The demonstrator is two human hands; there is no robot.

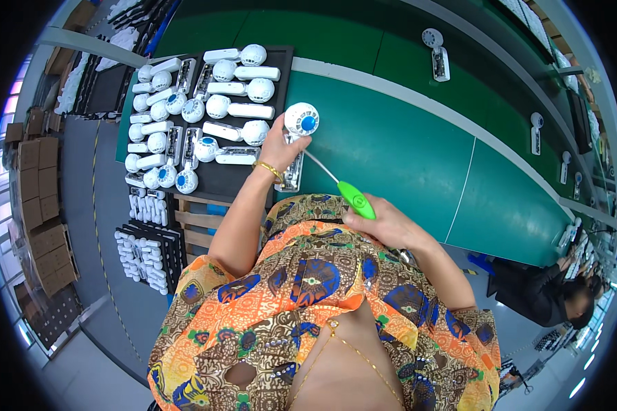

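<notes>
My left hand (281, 147) is closed round a white device (301, 118) with a round vented head, a blue disc on it and an open rectangular body that shows its inner parts. The device is at the near edge of the green table, beside a black tray. In my right hand (389, 224) is a screwdriver with a bright green handle (356, 199) and a thin metal shaft. Its shaft slants up to the left, and the tip ends by my left thumb at the device. Whether the tip touches a screw, I cannot tell.
The black tray (243, 172) on the left holds rows of similar white devices. A green conveyor belt (353, 34) beyond the table carries several more. Stacked trays of devices (144, 257) and cardboard boxes (40, 175) stand at left. Another person (545, 291) works at far right.
</notes>
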